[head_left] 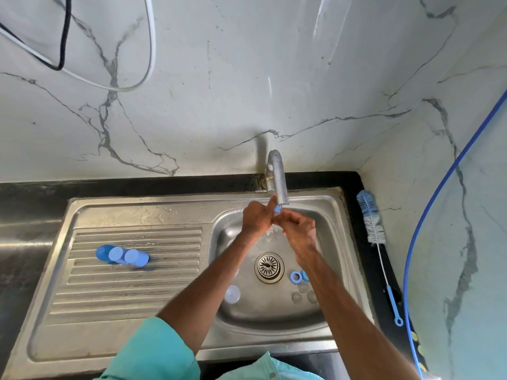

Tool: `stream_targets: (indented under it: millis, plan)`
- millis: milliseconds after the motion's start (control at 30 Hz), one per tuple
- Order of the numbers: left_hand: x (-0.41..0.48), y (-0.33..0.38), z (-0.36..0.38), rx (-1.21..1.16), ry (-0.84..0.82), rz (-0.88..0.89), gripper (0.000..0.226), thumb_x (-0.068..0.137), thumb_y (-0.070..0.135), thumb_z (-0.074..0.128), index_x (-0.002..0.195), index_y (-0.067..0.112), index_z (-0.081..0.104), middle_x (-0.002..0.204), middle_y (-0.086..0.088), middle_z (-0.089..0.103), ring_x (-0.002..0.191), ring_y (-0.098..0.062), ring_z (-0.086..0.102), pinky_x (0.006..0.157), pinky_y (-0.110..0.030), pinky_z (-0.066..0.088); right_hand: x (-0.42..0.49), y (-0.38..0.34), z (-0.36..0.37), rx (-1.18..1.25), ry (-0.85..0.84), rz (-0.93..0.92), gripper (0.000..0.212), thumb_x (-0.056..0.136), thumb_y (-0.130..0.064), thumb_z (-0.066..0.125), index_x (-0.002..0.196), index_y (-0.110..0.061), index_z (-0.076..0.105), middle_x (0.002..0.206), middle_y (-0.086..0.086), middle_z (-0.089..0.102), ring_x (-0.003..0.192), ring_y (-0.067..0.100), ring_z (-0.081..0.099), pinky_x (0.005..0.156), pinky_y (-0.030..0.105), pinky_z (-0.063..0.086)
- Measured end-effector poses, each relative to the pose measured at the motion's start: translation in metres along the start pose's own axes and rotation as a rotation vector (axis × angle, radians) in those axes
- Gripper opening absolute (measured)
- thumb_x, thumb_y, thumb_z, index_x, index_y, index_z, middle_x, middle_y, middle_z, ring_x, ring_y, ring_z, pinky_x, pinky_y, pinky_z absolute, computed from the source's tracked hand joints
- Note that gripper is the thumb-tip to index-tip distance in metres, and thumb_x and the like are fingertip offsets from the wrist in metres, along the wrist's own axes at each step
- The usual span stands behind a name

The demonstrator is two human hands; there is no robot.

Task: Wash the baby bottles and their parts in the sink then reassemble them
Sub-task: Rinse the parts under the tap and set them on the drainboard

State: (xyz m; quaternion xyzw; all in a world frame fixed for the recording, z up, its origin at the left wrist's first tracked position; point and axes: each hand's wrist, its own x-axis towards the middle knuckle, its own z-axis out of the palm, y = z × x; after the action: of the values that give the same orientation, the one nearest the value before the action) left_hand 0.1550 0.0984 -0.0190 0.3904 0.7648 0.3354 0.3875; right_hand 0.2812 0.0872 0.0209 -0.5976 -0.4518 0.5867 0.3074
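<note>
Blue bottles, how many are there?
3, side by side on the draining board: left bottle, middle bottle, right bottle. The arms hide part of the basin, so another may be hidden.

Both my arms reach forward and converge, forearms bare, the left coming out of a teal sleeve (153,349). My left hand (256,218) has its fingers curled, tips pinching a small blue part (277,209). My right hand (299,231) sits just beside it, knuckles up, fingers curled toward the same piece; they may grip it too, but the tips are hidden.
</note>
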Motion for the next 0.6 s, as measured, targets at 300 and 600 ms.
stream_targets:
  millis: [300, 600]
  plan:
    - [-0.014, -0.016, 0.003, 0.37, 0.138, 0.486, 0.041, 0.11, 0.033, 0.043, 0.088, 0.009, 0.068, 0.085, -0.01, 0.068, 0.078, -0.023, 0.058, 0.077, -0.041, 0.051, 0.012, 0.001, -0.007, 0.544, -0.06, 0.354, 0.019, 0.092, -0.014, 0.076, 0.104, 0.001, 0.076, 0.106, 0.019, 0.078, 0.094, 0.026, 0.074, 0.091, 0.036, 0.061]
    - [0.028, -0.027, -0.006, 0.394, 0.22, 0.456, 0.025, 0.103, 0.008, 0.051, 0.122, -0.006, 0.059, 0.115, -0.025, 0.06, 0.111, -0.038, 0.057, 0.1, -0.048, 0.047, 0.028, 0.018, -0.008, -0.352, 0.085, -0.163, 0.023, 0.074, -0.017, 0.093, 0.091, -0.02, 0.078, 0.084, -0.01, 0.077, 0.078, 0.009, 0.074, 0.074, 0.017, 0.06]
